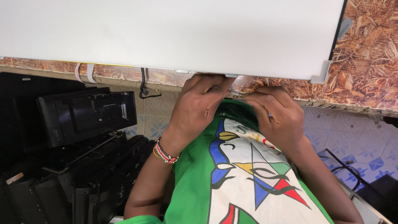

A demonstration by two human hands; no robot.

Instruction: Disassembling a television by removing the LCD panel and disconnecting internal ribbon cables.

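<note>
Both hands are working at the near edge of a large white flat panel (174,33), which is lying face down across a worktop with a brown leaf-patterned surface (369,54). Left hand (199,105) is reaching up from below, fingers (213,85) curled together and pressing against the panel's lower edge near its middle; whether they are pinching anything is not visible. Right hand (277,114) is sitting just beside it, fingers bent inward and closing on a small, thin metallic part (236,92) at the same edge, which is too small to identify. The panel is covering most of the worktop, with its right end stopping short of the right edge, where a dark border strip and grey tape tabs (322,71) are showing. A beaded bracelet (165,153) is circling the left wrist. Pale ribbon cables (83,72) and a black cable (144,87) are hanging off the near edge of the worktop, left of the hands. Below that edge, black casings and device parts (87,116) are stacking up at the left on a patterned tile floor (352,137). A green printed shirt (248,174) is filling the lower centre.
</note>
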